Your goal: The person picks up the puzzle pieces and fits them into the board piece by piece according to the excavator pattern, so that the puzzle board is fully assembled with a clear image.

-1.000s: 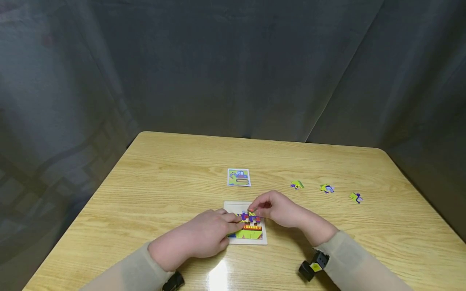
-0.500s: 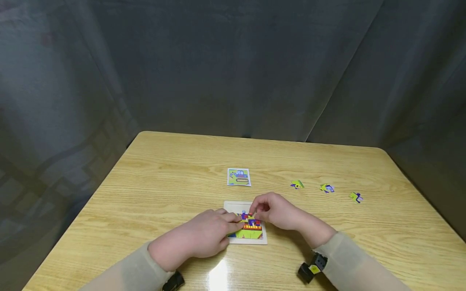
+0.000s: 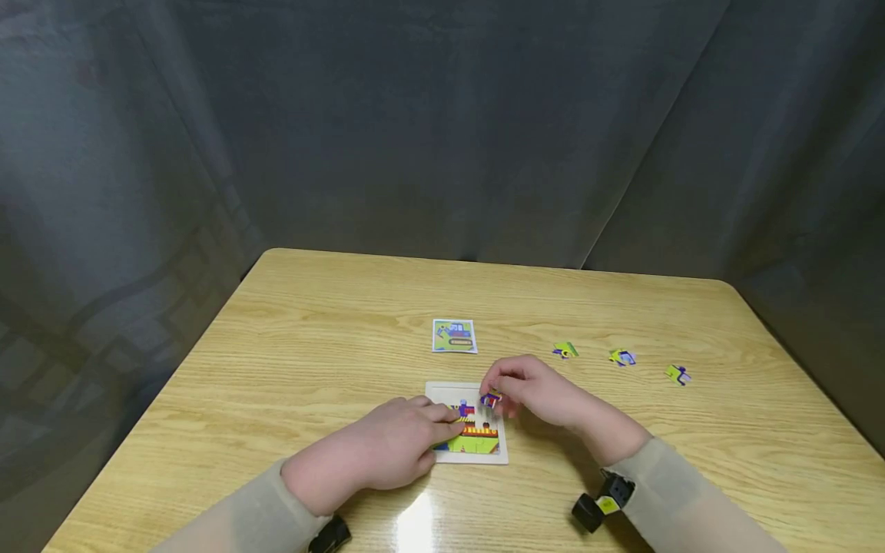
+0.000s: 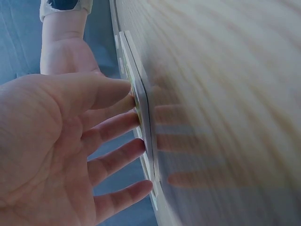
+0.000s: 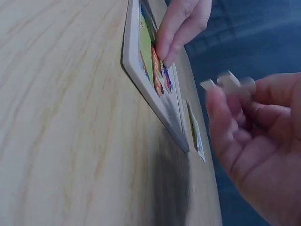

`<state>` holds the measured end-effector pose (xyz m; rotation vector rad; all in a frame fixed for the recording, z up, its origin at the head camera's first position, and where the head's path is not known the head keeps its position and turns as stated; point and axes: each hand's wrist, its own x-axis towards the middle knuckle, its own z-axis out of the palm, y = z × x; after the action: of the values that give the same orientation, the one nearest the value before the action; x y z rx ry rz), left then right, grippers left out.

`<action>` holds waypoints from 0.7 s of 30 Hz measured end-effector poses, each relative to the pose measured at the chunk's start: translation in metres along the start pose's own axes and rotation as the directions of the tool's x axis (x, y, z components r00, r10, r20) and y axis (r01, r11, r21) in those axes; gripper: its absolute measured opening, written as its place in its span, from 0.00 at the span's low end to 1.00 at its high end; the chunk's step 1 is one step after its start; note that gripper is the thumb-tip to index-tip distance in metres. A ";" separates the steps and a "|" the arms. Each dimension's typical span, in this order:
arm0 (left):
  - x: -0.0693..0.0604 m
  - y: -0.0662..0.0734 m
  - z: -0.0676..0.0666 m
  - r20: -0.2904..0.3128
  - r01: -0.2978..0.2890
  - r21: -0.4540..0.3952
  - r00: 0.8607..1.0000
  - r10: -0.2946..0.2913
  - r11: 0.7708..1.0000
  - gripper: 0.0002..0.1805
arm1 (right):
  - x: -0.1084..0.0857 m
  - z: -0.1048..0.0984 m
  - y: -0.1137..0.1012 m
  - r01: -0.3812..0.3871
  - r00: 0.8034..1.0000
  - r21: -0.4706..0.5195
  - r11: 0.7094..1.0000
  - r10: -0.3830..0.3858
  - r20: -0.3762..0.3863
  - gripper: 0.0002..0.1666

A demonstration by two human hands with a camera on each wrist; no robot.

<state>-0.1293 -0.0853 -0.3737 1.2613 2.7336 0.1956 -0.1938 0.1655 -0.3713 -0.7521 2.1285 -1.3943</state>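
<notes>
Right hand (image 3: 535, 390) pinching a puzzle piece (image 3: 491, 399), held clear above the tray (image 3: 504, 449).
Left hand (image 3: 394, 444) fingers spread, tips on the fitted pieces (image 3: 477, 445). Excavator card (image 3: 454, 336) beyond tray, three loose pieces (image 3: 622, 358) off right. Yellow label (image 3: 608, 504) on right wrist unit (image 3: 589, 514): too small to read.

Person is wearing pale grey-beige sleeves. Left sleeve (image 3: 259, 491) and right sleeve (image 3: 664, 476) are both showing a greyer band by the cuff, a lighter tone higher up; right edge is looking ragged. Right black device (image 3: 614, 491) is sitting at the wrist, boxy, with a rounded knob and a yellow patch (image 3: 608, 504). Left black device (image 3: 329, 534) is partly hiding under the cuff. Left hand (image 3: 394, 445) and right hand (image 3: 532, 392) are showing bare.
</notes>
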 end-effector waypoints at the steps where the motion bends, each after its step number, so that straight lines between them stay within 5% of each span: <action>1: 0.000 0.000 0.000 0.000 -0.001 0.001 1.000 0.001 1.000 0.27 | 0.000 -0.001 0.000 0.003 1.000 0.038 0.999 -0.004 0.013 0.16; 5: 0.000 0.000 -0.001 0.008 0.004 0.000 1.000 -0.004 1.000 0.28 | 0.000 -0.004 0.001 0.014 0.999 0.111 0.994 -0.018 0.040 0.15; 21: 0.000 0.000 0.000 0.003 0.006 -0.001 1.000 -0.006 1.000 0.27 | 0.000 -0.001 0.002 0.026 0.998 0.039 0.999 -0.024 -0.057 0.12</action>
<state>-0.1296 -0.0854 -0.3740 1.2520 2.7343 0.1951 -0.1950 0.1669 -0.3724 -0.7343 2.1339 -1.4835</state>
